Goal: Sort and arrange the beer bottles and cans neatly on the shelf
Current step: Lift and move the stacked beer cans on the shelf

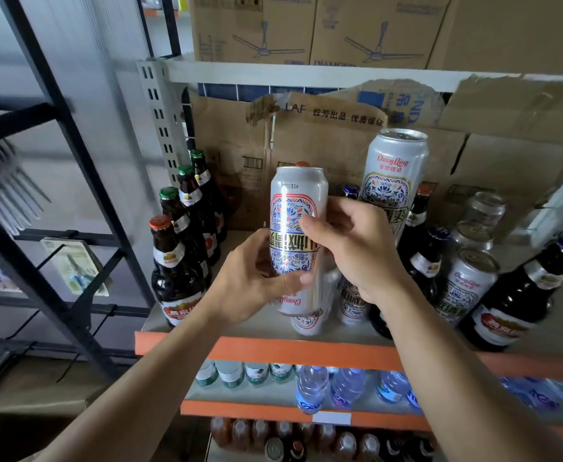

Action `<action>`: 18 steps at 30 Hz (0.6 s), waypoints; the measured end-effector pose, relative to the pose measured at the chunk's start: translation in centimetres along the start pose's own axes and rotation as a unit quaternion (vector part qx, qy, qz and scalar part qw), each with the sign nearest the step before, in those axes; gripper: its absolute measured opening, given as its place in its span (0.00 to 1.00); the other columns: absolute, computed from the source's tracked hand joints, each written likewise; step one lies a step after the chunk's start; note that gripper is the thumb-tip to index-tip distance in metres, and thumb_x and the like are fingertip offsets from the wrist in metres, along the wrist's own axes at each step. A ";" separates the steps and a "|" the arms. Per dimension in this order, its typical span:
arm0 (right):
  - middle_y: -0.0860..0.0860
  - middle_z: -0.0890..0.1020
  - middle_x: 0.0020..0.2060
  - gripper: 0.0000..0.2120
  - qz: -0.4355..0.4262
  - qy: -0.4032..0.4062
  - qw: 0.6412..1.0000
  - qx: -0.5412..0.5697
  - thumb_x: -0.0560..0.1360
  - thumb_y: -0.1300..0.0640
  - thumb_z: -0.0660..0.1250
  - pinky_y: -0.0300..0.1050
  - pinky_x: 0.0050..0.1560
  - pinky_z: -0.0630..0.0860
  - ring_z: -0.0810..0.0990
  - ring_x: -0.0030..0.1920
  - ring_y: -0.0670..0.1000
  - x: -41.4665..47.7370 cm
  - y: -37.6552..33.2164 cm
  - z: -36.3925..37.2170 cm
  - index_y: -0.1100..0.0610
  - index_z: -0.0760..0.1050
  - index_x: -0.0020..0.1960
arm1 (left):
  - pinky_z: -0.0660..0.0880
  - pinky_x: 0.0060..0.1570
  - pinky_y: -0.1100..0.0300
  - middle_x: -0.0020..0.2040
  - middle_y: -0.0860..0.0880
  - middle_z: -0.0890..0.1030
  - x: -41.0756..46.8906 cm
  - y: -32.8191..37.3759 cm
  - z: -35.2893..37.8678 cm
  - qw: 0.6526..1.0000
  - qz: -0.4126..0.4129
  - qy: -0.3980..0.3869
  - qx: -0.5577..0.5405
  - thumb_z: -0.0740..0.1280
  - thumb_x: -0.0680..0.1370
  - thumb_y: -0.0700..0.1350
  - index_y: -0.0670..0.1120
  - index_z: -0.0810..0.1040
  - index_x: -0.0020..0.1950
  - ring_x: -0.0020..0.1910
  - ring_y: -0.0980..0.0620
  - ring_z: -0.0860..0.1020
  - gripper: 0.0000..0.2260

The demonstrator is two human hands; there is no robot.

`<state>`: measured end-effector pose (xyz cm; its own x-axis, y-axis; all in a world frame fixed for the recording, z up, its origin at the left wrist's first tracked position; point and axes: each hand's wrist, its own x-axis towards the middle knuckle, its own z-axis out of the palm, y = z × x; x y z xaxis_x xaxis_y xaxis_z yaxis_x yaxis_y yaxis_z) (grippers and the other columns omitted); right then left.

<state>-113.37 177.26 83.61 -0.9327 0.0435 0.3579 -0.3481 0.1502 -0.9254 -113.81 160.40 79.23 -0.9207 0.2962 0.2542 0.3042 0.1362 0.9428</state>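
Two hands on one can (pixel 298 228), print inverted | left hand (pixel 256 278) curled round lower end, right hand (pixel 353 251) wrapped mid-body | best: flip upright, stand beside other cans (pixel 470 281)

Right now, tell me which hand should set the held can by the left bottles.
Probably left: left hand grips the can low, nearest the brown bottles; right hand holds its far side.

Bare shelf (pixel 240 251) gap between bottle row (pixel 186 228), cans (pixel 350 301)
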 end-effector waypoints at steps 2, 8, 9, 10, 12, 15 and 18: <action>0.50 0.87 0.42 0.04 -0.033 -0.020 0.999 -0.005 0.71 0.55 0.71 0.55 0.53 0.81 0.85 0.45 0.50 0.6 -0.8 0.4 0.54 0.82 0.45 | 0.77 0.56 0.39 0.53 0.44 0.84 0.8 0.3 -0.4 1.000 0.004 0.021 -0.023 0.80 0.63 0.51 0.45 0.76 0.60 0.54 0.41 0.82 0.28; 0.49 0.84 0.50 0.22 -0.065 0.050 0.995 -0.054 0.73 0.51 0.66 0.54 0.58 0.80 0.83 0.54 0.46 1.7 -3.0 -0.4 0.59 0.77 0.63 | 0.80 0.49 0.56 0.51 0.45 0.85 4.1 2.2 -1.2 0.992 0.021 0.110 -0.066 0.81 0.64 0.42 0.40 0.76 0.59 0.48 0.52 0.83 0.27; 0.50 0.84 0.50 0.21 -0.070 0.059 0.993 -0.075 0.73 0.51 0.65 0.55 0.57 0.80 0.83 0.53 0.47 1.4 -2.7 -0.6 0.59 0.77 0.63 | 0.80 0.48 0.57 0.51 0.46 0.85 4.6 2.3 -1.2 0.990 0.020 0.119 -0.067 0.80 0.65 0.41 0.40 0.76 0.59 0.48 0.53 0.83 0.26; 0.50 0.84 0.49 0.20 -0.073 0.064 0.991 -0.095 0.73 0.52 0.64 0.55 0.56 0.80 0.84 0.52 0.48 1.1 -2.2 -0.7 0.59 0.78 0.62 | 0.80 0.48 0.56 0.51 0.46 0.85 5.1 2.3 -1.2 0.989 0.021 0.129 -0.063 0.80 0.65 0.40 0.40 0.75 0.59 0.48 0.53 0.83 0.25; 0.50 0.84 0.48 0.17 -0.074 0.069 0.985 -0.138 0.75 0.54 0.65 0.52 0.54 0.81 0.84 0.51 0.47 0.4 -0.8 -0.8 0.59 0.78 0.61 | 0.81 0.51 0.53 0.51 0.48 0.85 6.2 1.9 -1.1 0.988 0.025 0.145 -0.043 0.80 0.65 0.42 0.43 0.76 0.58 0.49 0.52 0.83 0.24; 0.52 0.85 0.48 0.12 -0.073 0.062 0.976 -0.196 0.78 0.61 0.66 0.33 0.50 0.78 0.82 0.49 0.44 -0.4 1.2 -0.9 0.61 0.78 0.60 | 0.81 0.52 0.50 0.50 0.50 0.84 8.0 1.1 -0.6 0.987 0.014 0.158 -0.005 0.82 0.63 0.43 0.47 0.75 0.56 0.49 0.54 0.83 0.26; 0.53 0.85 0.49 0.11 -0.072 0.054 0.970 -0.225 0.78 0.64 0.66 0.29 0.47 0.76 0.82 0.48 0.44 -1.0 2.0 -0.6 0.62 0.79 0.60 | 0.81 0.51 0.51 0.48 0.53 0.84 9.4 0.5 0.2 0.987 0.010 0.158 0.040 0.82 0.62 0.47 0.50 0.75 0.57 0.48 0.57 0.82 0.27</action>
<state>-113.06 178.15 81.49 -0.8534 0.0903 0.5134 -0.3752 0.5773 -0.7252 -122.29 163.39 82.02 -0.9405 -0.0076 0.3396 0.3306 0.2102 0.9201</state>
